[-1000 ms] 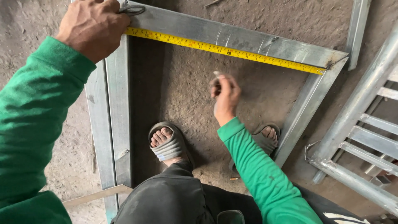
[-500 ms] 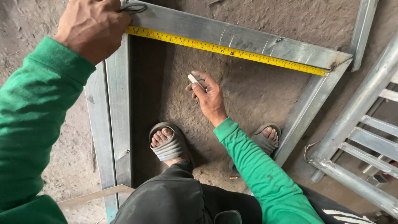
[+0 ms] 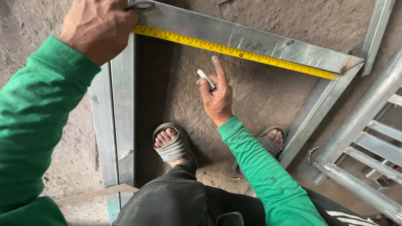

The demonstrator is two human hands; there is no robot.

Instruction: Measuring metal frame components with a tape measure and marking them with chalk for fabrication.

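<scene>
Head view, looking down on a dirt floor. Left hand at upper left, closed down over the case end of a yellow tape measure, pinning it at the corner of a grey metal frame; fingers hidden under the hand, so exact hold on the case not visible. Tape blade stretched flat along the top bar of the frame, running from the left hand to the far right corner, hooked or ending there at the mitred joint. Right hand inside the frame opening, just below the tape, not touching it; index finger extended toward the blade, thumb and remaining fingers pinched on a short white stick, chalk or marker, tip pointing up and left. Both arms in green sleeves. Two feet in grey slide sandals planted on the floor within the frame, left one near the left bar, right one partly tucked beside the slanted right bar. Dark trousers at bottom centre. Second galvanised frame with cross rungs lying to the right, just beside the first frame. Thin flat metal strip lying at lower left, across the base of the left bar.
</scene>
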